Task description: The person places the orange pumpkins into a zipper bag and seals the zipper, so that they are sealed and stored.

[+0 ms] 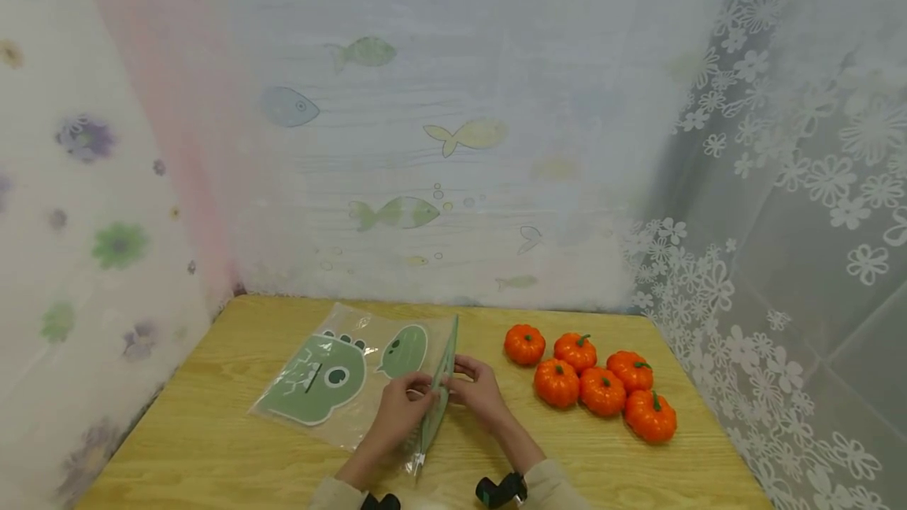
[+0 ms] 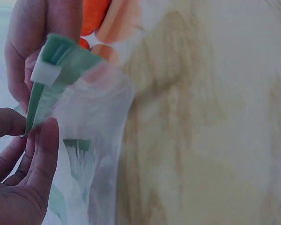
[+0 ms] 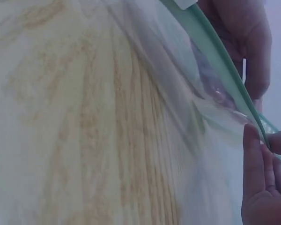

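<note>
A clear plastic zipper bag (image 1: 375, 317) with a green cartoon dinosaur print lies partly on the table, its green-edged mouth (image 1: 448, 360) raised upright. My left hand (image 1: 402, 412) pinches this green edge between thumb and fingers from the left. From the right, my right hand (image 1: 482, 396) pinches the same edge, close to the left fingertips. A white slider (image 2: 46, 72) sits on the green strip (image 2: 68, 58) in the left wrist view. The right wrist view shows the strip (image 3: 225, 61) running down to my right fingertips (image 3: 252, 133).
Several small orange pumpkins (image 1: 602, 390) with green stems are grouped right of the hands on the wooden table (image 1: 212, 415). A fish-patterned curtain (image 1: 460, 179) hangs behind the table's back edge, and a flowered sheet (image 1: 801, 258) hangs at the right.
</note>
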The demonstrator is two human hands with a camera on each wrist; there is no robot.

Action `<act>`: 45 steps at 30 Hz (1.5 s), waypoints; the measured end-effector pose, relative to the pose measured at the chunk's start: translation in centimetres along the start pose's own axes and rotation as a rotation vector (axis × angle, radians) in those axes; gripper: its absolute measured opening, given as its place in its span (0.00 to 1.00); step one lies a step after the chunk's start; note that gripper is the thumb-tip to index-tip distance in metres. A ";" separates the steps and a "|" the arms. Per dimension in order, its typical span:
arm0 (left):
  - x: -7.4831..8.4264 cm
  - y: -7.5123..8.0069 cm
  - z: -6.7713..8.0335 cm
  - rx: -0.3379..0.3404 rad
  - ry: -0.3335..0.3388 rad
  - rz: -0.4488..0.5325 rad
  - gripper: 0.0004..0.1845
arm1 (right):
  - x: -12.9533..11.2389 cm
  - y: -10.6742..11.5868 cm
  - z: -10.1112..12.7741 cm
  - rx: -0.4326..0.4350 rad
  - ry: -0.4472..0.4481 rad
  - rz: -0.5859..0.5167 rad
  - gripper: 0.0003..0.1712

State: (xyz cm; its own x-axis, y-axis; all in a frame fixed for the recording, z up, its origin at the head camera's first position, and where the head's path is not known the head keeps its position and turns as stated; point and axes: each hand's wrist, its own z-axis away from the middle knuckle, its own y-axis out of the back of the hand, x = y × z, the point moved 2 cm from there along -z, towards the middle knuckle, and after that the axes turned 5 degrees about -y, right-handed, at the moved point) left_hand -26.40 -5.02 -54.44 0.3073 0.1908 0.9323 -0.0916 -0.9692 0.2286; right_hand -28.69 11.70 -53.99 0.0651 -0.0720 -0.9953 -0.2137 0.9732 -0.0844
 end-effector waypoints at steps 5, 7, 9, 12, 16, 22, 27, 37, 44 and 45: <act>0.8 0.1 -0.1 -0.004 0.012 0.038 0.12 | 0.0 -0.3 0.3 0.023 -0.005 -0.037 0.26; 1.0 0.1 -0.2 -0.001 0.007 0.042 0.11 | -0.1 -0.4 0.5 0.035 -0.002 -0.045 0.26; 1.3 0.2 -0.2 0.004 0.000 0.050 0.10 | -0.3 -0.5 0.6 0.042 0.005 -0.055 0.26; 1.7 0.2 -0.2 0.023 -0.001 0.066 0.10 | -0.5 -0.6 0.8 0.037 0.013 -0.068 0.25; 2.5 0.4 -0.1 0.054 0.003 0.094 0.12 | -1.1 -0.8 1.2 0.017 0.018 -0.089 0.24; 3.8 0.8 -0.2 0.047 -0.016 0.115 0.15 | -2.2 -0.9 1.8 -0.018 0.022 -0.062 0.26; 4.9 1.2 -0.5 0.028 -0.023 0.142 0.14 | -3.2 -1.1 2.3 -0.052 0.044 0.000 0.27; 6.4 2.1 -0.3 0.040 0.012 0.193 0.15 | -4.7 -1.1 2.9 0.020 0.056 0.034 0.23; 6.6 3.0 -0.3 0.058 0.020 0.191 0.12 | -5.1 -0.5 3.0 0.055 0.061 0.013 0.21; 6.7 3.1 -0.3 0.058 0.019 0.196 0.11 | -5.1 -0.4 3.0 0.058 0.059 0.016 0.21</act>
State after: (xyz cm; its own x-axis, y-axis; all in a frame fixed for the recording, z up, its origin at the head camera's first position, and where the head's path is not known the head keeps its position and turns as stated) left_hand -24.90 -6.75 -47.41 0.2713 0.0002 0.9625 -0.0929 -0.9953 0.0264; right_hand -26.02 12.34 -48.70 0.0042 -0.0677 -0.9977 -0.1569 0.9853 -0.0676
